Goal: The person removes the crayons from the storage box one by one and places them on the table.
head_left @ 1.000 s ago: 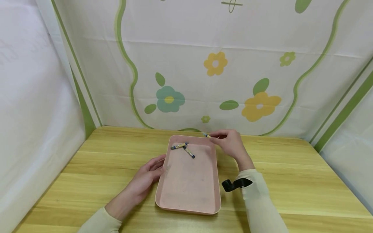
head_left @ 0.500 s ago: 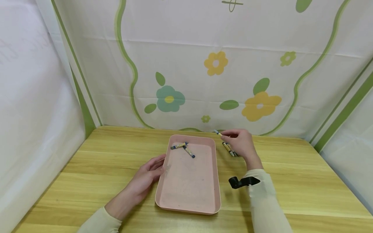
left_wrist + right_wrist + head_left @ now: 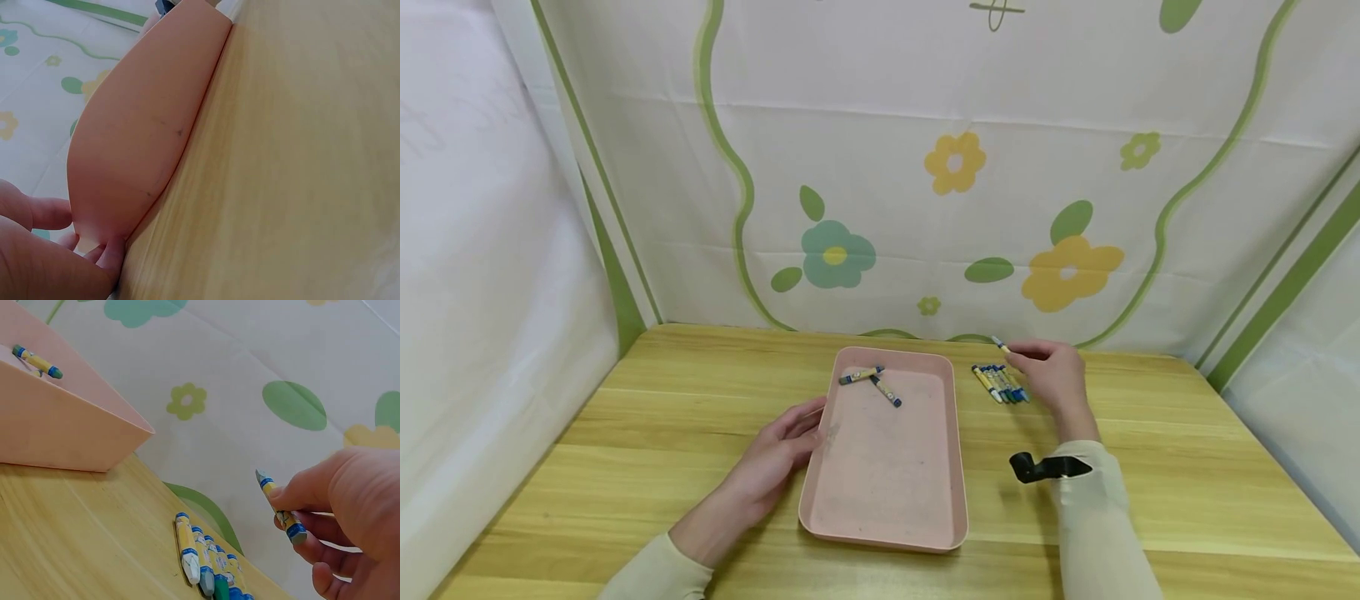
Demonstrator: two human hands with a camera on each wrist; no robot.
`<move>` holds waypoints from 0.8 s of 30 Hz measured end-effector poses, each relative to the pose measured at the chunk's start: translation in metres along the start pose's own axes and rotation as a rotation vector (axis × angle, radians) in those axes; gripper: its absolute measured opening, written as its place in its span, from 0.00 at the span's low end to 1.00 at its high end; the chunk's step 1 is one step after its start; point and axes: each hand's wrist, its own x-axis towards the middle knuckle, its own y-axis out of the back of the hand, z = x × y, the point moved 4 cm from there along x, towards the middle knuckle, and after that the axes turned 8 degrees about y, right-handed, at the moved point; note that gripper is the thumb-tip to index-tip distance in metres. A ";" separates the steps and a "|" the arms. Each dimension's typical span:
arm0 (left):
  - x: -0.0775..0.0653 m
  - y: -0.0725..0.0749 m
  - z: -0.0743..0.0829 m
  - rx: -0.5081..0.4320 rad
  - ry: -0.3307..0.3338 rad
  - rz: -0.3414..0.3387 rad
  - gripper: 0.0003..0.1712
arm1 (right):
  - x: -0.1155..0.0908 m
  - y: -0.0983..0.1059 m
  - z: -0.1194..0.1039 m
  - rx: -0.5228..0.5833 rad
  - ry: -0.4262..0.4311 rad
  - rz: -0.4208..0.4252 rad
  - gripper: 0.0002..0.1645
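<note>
My right hand (image 3: 1051,377) pinches a pale grey crayon (image 3: 280,506) with a yellow and blue wrapper, raised above the table in the right wrist view. Just left of that hand, a row of several crayons (image 3: 999,384) lies side by side on the wood, with white, grey, green and blue tips showing. At the left long side of a pink tray (image 3: 887,475), my left hand (image 3: 778,454) holds the edge, thumb at the rim and fingers against the wall (image 3: 137,137). Two dark-tipped crayons (image 3: 862,376) lie touching inside the tray's far left corner.
The wooden table (image 3: 700,400) runs back to a white curtain (image 3: 880,167) printed with flowers. A black strap mount (image 3: 1048,467) sits on the right sleeve. The tray's right wall stands between its two crayons and the row.
My right hand has moved rightward from above the tray's far right corner, carrying the crayon past the row, which is now uncovered. Left hand and tray stay put.
</note>
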 end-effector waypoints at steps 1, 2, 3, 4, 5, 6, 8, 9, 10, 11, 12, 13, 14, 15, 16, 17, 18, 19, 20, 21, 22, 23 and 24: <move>0.000 0.000 0.000 0.000 0.002 0.002 0.33 | 0.000 0.001 0.002 0.012 -0.016 0.013 0.19; 0.001 0.000 0.000 0.000 0.004 0.004 0.33 | 0.000 0.003 0.004 0.017 -0.030 0.026 0.19; 0.001 0.000 0.000 -0.001 0.005 0.007 0.33 | 0.000 0.004 0.006 0.023 -0.042 0.038 0.19; 0.001 0.000 -0.001 -0.002 0.008 0.011 0.33 | 0.000 0.005 0.008 0.031 -0.054 0.048 0.19; 0.002 0.000 -0.001 -0.002 0.008 0.014 0.32 | 0.000 0.006 0.009 0.037 -0.063 0.057 0.19; 0.002 0.000 -0.001 0.000 0.008 0.011 0.33 | 0.000 0.006 0.011 0.043 -0.074 0.063 0.20; 0.002 0.000 -0.001 0.001 0.005 0.008 0.33 | -0.001 0.007 0.013 0.042 -0.089 0.072 0.20; 0.001 0.000 0.000 0.002 0.003 0.007 0.33 | -0.001 0.008 0.014 0.044 -0.097 0.073 0.20; 0.001 0.000 0.000 0.002 0.001 0.004 0.33 | -0.002 0.008 0.015 0.045 -0.104 0.074 0.20; 0.001 0.000 0.000 0.003 0.000 0.004 0.33 | -0.002 0.009 0.016 0.042 -0.109 0.073 0.20; 0.001 0.000 0.000 0.004 -0.001 0.002 0.33 | -0.003 0.009 0.017 0.039 -0.117 0.072 0.20; 0.001 0.000 0.000 0.002 0.000 0.005 0.33 | -0.003 0.009 0.019 0.033 -0.120 0.071 0.20; 0.001 0.000 0.000 0.001 0.003 0.007 0.33 | -0.004 0.009 0.020 0.025 -0.122 0.072 0.20; 0.001 0.000 0.000 -0.001 0.006 0.009 0.33 | -0.004 0.009 0.021 0.020 -0.124 0.072 0.20; 0.002 0.000 -0.001 -0.002 0.008 0.010 0.33 | -0.005 0.009 0.023 0.014 -0.125 0.072 0.20; 0.002 0.000 -0.001 -0.005 0.012 0.011 0.33 | -0.005 0.008 0.024 0.012 -0.129 0.070 0.21; 0.003 0.000 -0.001 -0.006 0.013 0.011 0.33 | -0.005 0.008 0.026 0.010 -0.137 0.067 0.20; 0.003 0.000 -0.001 -0.010 0.015 0.012 0.33 | -0.005 0.007 0.027 0.009 -0.143 0.065 0.20; 0.003 0.000 -0.001 -0.010 0.015 0.012 0.33 | -0.005 0.006 0.029 0.011 -0.150 0.061 0.20; 0.002 0.000 -0.001 -0.010 0.014 0.011 0.33 | -0.005 0.005 0.031 0.011 -0.154 0.055 0.21; 0.002 0.000 -0.001 -0.008 0.011 0.008 0.33 | -0.005 0.004 0.032 0.008 -0.161 0.050 0.21; 0.002 0.000 -0.001 -0.008 0.009 0.006 0.33 | -0.005 0.003 0.033 0.005 -0.167 0.044 0.21; 0.001 0.001 -0.001 -0.007 0.005 0.003 0.33 | -0.004 0.002 0.034 -0.002 -0.171 0.040 0.21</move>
